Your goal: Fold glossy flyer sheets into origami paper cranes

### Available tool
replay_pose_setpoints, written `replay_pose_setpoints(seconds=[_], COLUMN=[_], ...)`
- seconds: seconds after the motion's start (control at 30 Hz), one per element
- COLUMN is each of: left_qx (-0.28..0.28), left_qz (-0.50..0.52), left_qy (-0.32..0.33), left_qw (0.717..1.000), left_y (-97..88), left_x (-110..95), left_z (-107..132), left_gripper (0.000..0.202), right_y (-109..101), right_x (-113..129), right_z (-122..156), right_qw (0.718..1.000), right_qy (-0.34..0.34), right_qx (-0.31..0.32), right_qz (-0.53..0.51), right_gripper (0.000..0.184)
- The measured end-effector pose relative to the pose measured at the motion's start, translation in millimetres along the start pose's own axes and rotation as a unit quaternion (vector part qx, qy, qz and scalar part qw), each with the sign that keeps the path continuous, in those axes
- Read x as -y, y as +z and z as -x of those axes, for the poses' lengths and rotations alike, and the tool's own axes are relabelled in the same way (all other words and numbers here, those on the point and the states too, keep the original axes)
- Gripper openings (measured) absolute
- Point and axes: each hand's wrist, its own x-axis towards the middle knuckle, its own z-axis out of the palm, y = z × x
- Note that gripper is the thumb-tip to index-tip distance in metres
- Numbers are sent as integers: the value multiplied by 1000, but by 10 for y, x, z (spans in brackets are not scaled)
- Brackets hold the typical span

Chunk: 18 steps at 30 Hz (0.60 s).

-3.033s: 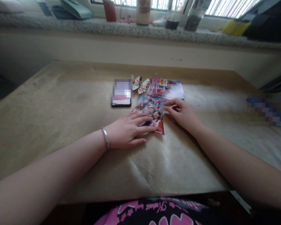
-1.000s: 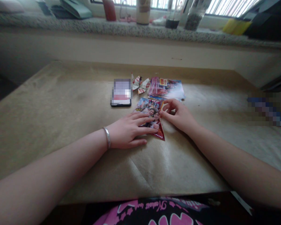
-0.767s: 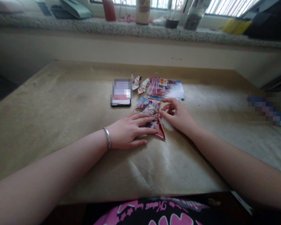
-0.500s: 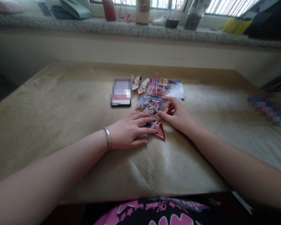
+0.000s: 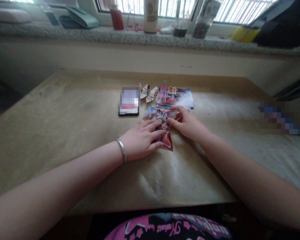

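Observation:
A colourful printed sheet of paper (image 5: pixel 150 112), folded to a pointed shape, lies on the table in front of me. My left hand (image 5: pixel 141 139) rests flat on its lower left part, fingers spread, covering some of the print. At the sheet's right edge my right hand (image 5: pixel 187 124) has its thumb and fingers curled round the paper; the fingers' undersides are hidden. Just behind the sheet lies a stack of printed leaflets (image 5: pixel 182 98). A folded paper figure (image 5: pixel 150 94) in white and red stands to the left of that stack.
A phone (image 5: pixel 128 101) with a blurred screen lies left of the paper figure. Cream cloth covers the table (image 5: pixel 77 110). A blurred blue item (image 5: pixel 282 118) is at the right. Bottles, including a red one (image 5: pixel 117 19), and a yellow item (image 5: pixel 245 34) stand along the stone windowsill (image 5: pixel 130 38).
My left hand has shifted slightly, its fingers a little closer together. My right hand keeps its hold at the sheet's edge. The view has tilted up a little.

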Motion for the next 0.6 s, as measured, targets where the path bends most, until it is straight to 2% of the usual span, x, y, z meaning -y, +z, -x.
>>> replay_pose_setpoints(seconds=[0.23,0.5,0.6], left_qx=[11,-10,-10], left_qz=[-5,-19,-16], left_qy=[-91,-72,-68], left_qw=[996,997,997], left_y=[3,92,91], left_x=[-104,-63,-42], left_z=[-186,-84,-76], left_gripper=[51,57,57], right_y=[28,-44,-65], right_x=[-113,-229,-243], right_z=[-65,-102,-91], right_qw=[999,998,998], right_qy=[-30,-66,-59], right_qx=[-29,1,4], right_qz=[-29,-20,-29], right_gripper=[51,50,53])
